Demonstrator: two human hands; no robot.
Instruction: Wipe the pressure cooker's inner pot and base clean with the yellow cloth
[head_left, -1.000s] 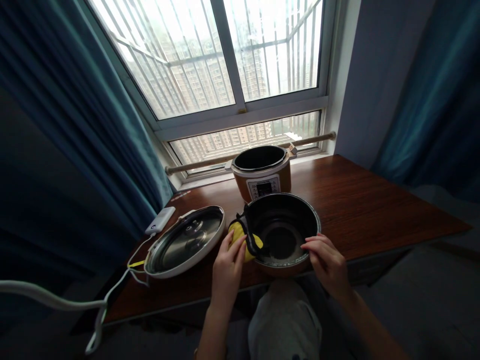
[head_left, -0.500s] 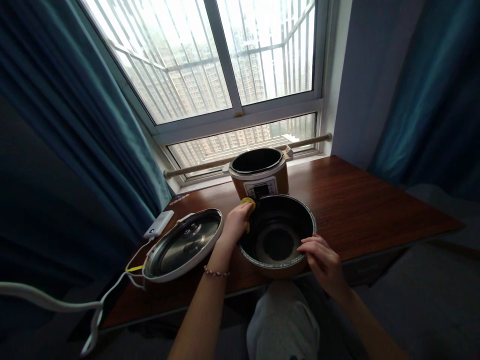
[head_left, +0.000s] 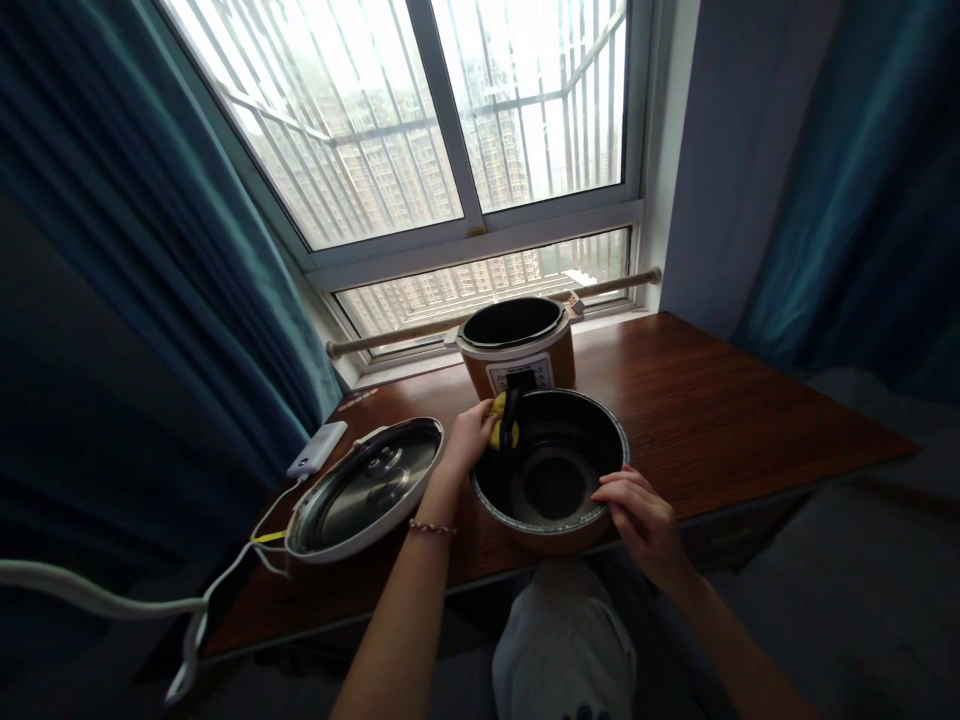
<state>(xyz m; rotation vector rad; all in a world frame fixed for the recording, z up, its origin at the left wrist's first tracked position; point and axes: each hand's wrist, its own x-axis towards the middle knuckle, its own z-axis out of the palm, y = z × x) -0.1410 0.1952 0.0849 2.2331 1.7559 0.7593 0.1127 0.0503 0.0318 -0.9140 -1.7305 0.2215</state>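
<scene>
A dark round inner pot [head_left: 559, 482] with a speckled pale rim rests at the table's front edge, its mouth tilted toward me. My left hand [head_left: 471, 438] is closed on a yellow and black sponge [head_left: 505, 425] at the pot's left rim. On the opposite side, my right hand [head_left: 641, 515] grips the rim, fingertips reaching inside and the thumb hidden. Behind the pot stands an electric pressure cooker [head_left: 517, 345], lidless, with a control panel on its front. The round cooker lid [head_left: 367, 490] lies at the left, its metal inner side facing up.
All of this is on a brown wooden table [head_left: 720, 410]. A white power adapter [head_left: 317, 450] and white cables [head_left: 112, 605] lie left of the lid. A barred window [head_left: 480, 200] rises behind, between blue curtains [head_left: 187, 200]. My knee [head_left: 562, 650] is below the table edge.
My left hand has turned slightly, so more of the sponge's yellow and black faces shows at the rim. The right hand keeps its hold on the pot.
</scene>
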